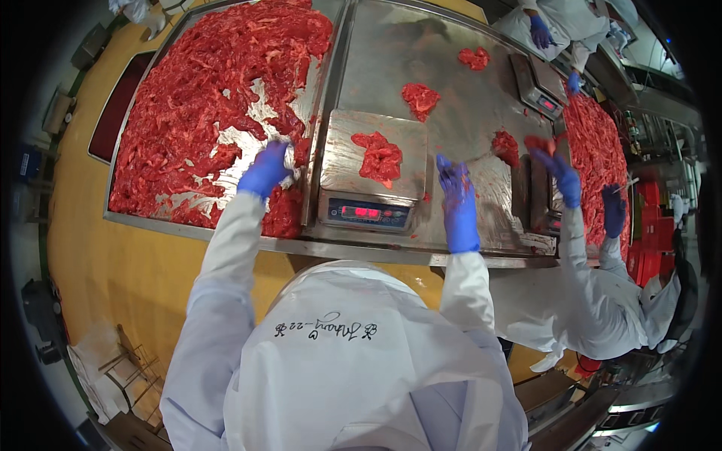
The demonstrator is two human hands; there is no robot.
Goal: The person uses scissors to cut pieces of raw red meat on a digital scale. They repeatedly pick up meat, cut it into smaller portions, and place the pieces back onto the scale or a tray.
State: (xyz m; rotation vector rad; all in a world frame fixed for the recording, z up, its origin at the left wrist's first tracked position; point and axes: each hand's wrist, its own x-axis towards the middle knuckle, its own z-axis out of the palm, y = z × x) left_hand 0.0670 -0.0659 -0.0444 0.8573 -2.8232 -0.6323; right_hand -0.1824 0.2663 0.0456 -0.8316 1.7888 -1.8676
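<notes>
My left hand [265,170], in a blue glove, reaches over the right edge of a big heap of raw red meat [218,83]. Its fingers and thumb are apart, with no piece visible in them. Just right of a bench scale [412,164], my right hand [459,207], also gloved in blue, is held above the steel table with fingers stretched out and nothing in it. One piece of meat [377,159] lies on the scale's steel plate, and the scale's red display is lit. Two more meat pieces, a middle one [420,101] and a far one [474,58], lie beyond it.
A raised steel divider [325,98] separates the heap from the weighing table [376,45]. At right a co-worker's gloved hand [560,177] is near another meat piece [505,147]. A second scale [538,94] and another meat heap [598,143] are on the right; another person stands opposite.
</notes>
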